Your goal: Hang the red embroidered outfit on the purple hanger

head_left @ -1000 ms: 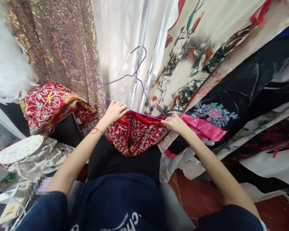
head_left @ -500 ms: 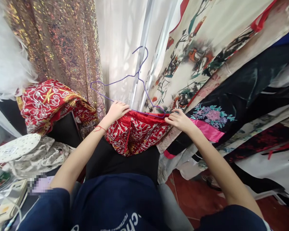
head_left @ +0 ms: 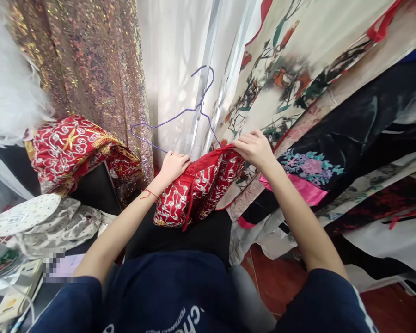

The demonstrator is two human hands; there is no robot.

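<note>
A red garment (head_left: 203,185) with silver embroidery hangs by its plain red top band between my two hands. My left hand (head_left: 173,167) has its fingers closed on the left end of that band, close to the lower bar of a purple wire hanger (head_left: 173,114). At the right end, my right hand (head_left: 253,149) pinches the band and holds it higher than the left. The hanger stands upright behind the garment, its hook at the top. Its lower right part is hidden behind the cloth and my right hand.
Left of me lies another red and gold embroidered piece (head_left: 72,148) over something black. Polka-dot cloth (head_left: 55,222) and a power strip (head_left: 17,291) are nearer. Behind hang a sequined curtain (head_left: 97,60) and a white one (head_left: 169,55). Several garments (head_left: 319,162) hang at right.
My right hand has risen and moved slightly left, lifting the band's right end over the hanger's lower right corner. My left hand has shifted slightly down and right.
</note>
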